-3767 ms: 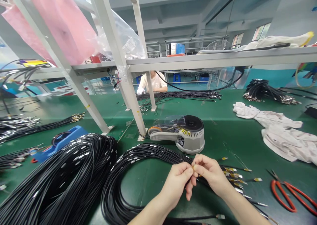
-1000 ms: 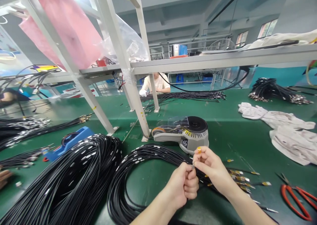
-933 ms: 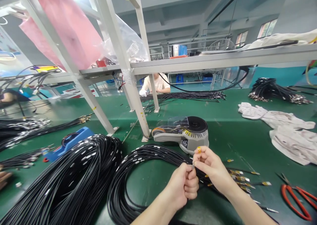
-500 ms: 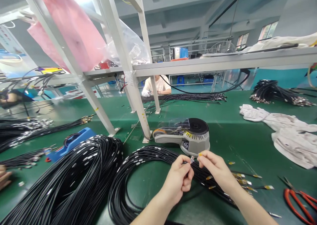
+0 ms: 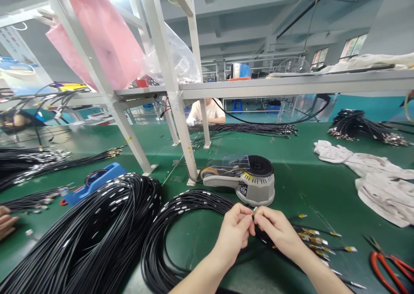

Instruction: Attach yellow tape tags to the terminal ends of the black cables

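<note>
My left hand [image 5: 235, 229] pinches a black cable close to its small metal connector [image 5: 255, 210]. Fingertips of my right hand [image 5: 274, 227] meet it there, closed on a small piece of yellow tape at the connector; the fingers partly hide the tape. Beneath and beside both hands runs a coiled bundle of black cables [image 5: 152, 246] with white labels. Its ends, several with yellow tape on the connectors [image 5: 315, 238], fan out right of my right hand. Just beyond my hands stands a grey round tape dispenser [image 5: 257, 186] with a black top.
A larger black cable coil [image 5: 97, 229] and a blue tape holder [image 5: 97, 181] lie left. Red-handled pliers [image 5: 386, 259] and white gloves [image 5: 368, 166] are at right. White shelf posts [image 5: 183, 138] rise from the green table. Another person's hand [image 5: 6, 222] shows at the left edge; one person sits opposite.
My right hand has moved left with the yellow tape and now meets my left hand at the connector. The two hands were slightly apart before.
</note>
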